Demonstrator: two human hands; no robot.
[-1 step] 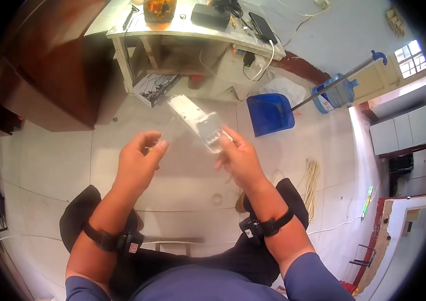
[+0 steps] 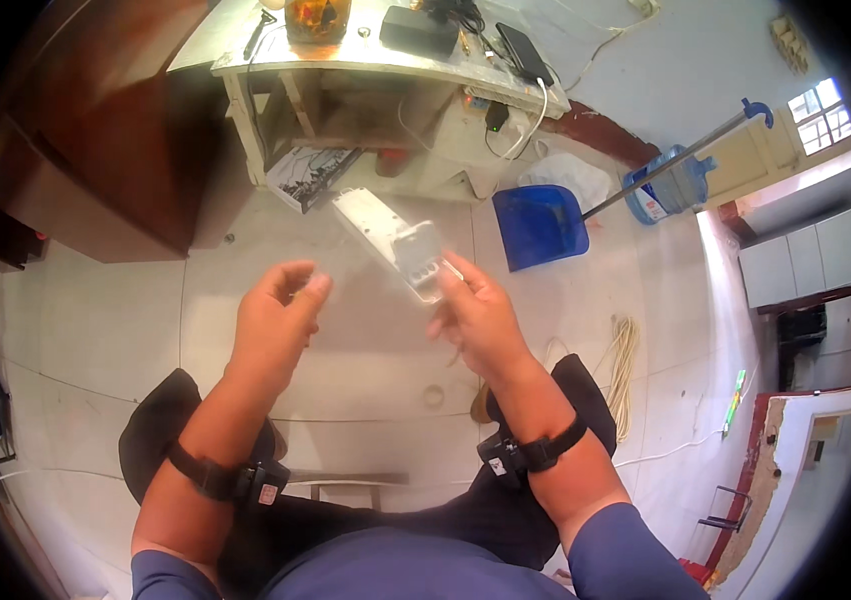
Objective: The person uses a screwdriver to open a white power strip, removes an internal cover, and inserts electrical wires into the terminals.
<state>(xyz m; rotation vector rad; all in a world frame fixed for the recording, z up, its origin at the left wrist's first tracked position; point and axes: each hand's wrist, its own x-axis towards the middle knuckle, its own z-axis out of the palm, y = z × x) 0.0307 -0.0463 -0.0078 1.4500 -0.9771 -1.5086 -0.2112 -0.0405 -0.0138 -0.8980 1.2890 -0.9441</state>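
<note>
My right hand (image 2: 485, 318) grips the lower end of a long white casing (image 2: 373, 224), shaped like a power strip, between thumb and fingers. The casing slants up and left, away from me. Small dark spots mark its face, and a greyish squarish section with round shapes lies near the gripped end. My left hand (image 2: 278, 315) is closed in a pinch to the left of the casing, apart from it. A tiny pale bit shows at its fingertips, too small and blurred to name.
Ahead stands a white table (image 2: 365, 62) with a phone (image 2: 522, 52), a jar (image 2: 317, 20) and cables. A blue dustpan (image 2: 542, 228), a water bottle (image 2: 667, 187) and a coil of pale cord (image 2: 623, 380) are on the floor at right. A brown cabinet (image 2: 95, 190) stands left.
My left hand has shifted slightly, and the small yellowish-white bit at its fingertips shows less. My right hand and the casing have barely moved.
</note>
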